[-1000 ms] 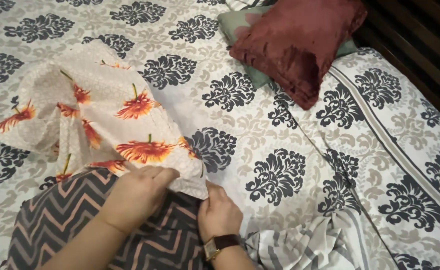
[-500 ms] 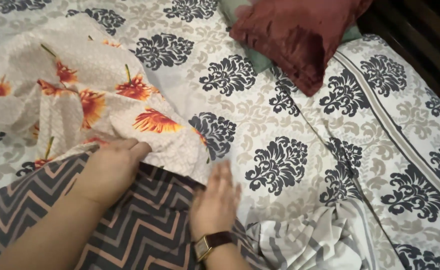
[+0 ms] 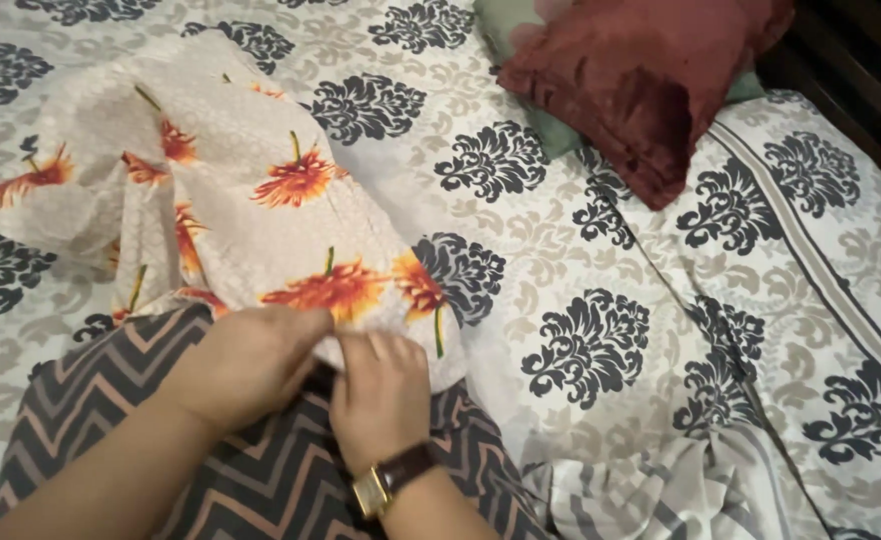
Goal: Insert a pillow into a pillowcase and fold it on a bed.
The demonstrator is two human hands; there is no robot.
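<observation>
The floral pillowcase [image 3: 261, 190], pale with orange flowers, lies rumpled across the bed [image 3: 561, 240], which wears a sheet of dark damask motifs. I take the pillowcase as my landmark. Its far end, off to the left, sags loose and creased on the sheet, apparently because nothing fills it there. Its near edge is bunched over the top of a zigzag-patterned pillow [image 3: 261, 470], dark grey with peach stripes, which lies just below the pillowcase and reaches toward the person.

At that near edge the left hand [image 3: 251, 365] closes on the hem, fingers curled and thumb pressed in, pinching a fold of the floral cloth where it meets the pillow; the grip looks meant to keep the opening gathered. Just right of it, touching the same edge, the right hand [image 3: 381, 395] has its fingers drawn together and hooked over the hem, holding the cloth from the other side, so the mouth of the pillowcase is stretched between the two hands. A wristwatch [image 3: 373, 490] with a dark strap sits on that wrist.

Below and right of the pillowcase, a striped grey cloth [image 3: 661, 490] lies in folds on the bed. Well apart, up and to the right, a dark red cushion [image 3: 641, 80] rests on a green one [image 3: 551, 130], seemingly set aside out of the way.
</observation>
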